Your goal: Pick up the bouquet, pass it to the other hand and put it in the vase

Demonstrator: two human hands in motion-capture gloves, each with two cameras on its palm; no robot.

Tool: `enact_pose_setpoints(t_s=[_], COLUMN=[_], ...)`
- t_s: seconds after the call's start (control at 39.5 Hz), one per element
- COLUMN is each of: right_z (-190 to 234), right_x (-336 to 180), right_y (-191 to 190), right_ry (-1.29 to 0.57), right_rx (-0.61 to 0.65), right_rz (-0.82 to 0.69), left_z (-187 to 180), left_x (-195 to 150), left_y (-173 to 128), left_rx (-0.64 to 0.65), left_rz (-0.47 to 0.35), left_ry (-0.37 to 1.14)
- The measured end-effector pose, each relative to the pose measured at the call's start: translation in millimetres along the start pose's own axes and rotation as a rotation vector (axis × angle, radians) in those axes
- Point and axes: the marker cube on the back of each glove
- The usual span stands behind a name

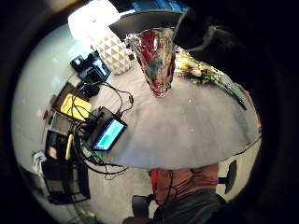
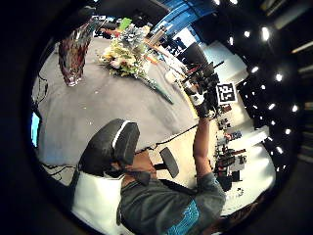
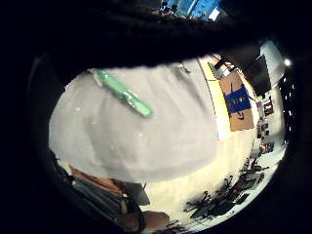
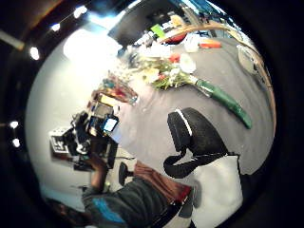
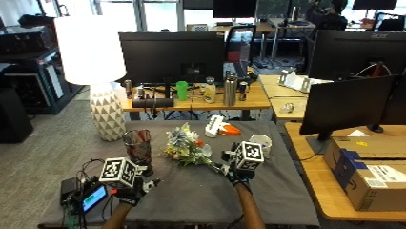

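A bouquet [image 5: 186, 149] of pale and yellow flowers lies on the grey table [image 5: 190, 200], its green wrapped stem [image 3: 124, 93] pointing toward my right side. The dark red patterned glass vase [image 5: 137, 145] stands upright just left of the flowers and holds nothing. My right hand [image 5: 238, 175] hovers beside the stem end without holding anything. My left hand [image 5: 132, 191] hangs above the table in front of the vase, fingers relaxed. The left palm views show the vase [image 1: 158, 60] and the bouquet [image 2: 124, 56] side by side.
A white lamp [image 5: 95, 71] stands at the table's back left. A white cup [image 5: 260, 142] and a white and orange object [image 5: 218, 126] sit behind the bouquet. A small screen device [image 5: 92, 196] with cables lies at the front left corner. Monitors line the desk behind.
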Motion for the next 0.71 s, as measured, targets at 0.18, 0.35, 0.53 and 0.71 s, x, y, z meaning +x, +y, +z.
enact_pose_setpoints(t_s=[0.18,0.35,0.53,0.71], right_z=[36.1,80.3,72.9,88.5], right_x=[39.4,59.1,46.8,52.2], right_y=[-9.5,-9.9,15.8,19.6], right_ry=[-0.008,-0.049,-0.059,-0.010], right_rx=[-0.095,-0.224,-0.351,-0.405], right_rz=[0.089,0.128,0.183,0.232], left_z=[10.5,16.8,25.9,32.8], left_x=[-3.3,-4.7,-10.0,-14.2], left_y=[-2.3,-5.2,-5.6,-6.4], left_rx=[-0.003,-0.011,-0.008,-0.035], left_rz=[-0.013,-0.018,-0.035,-0.050], left_ry=[0.033,0.055,0.037,0.048])
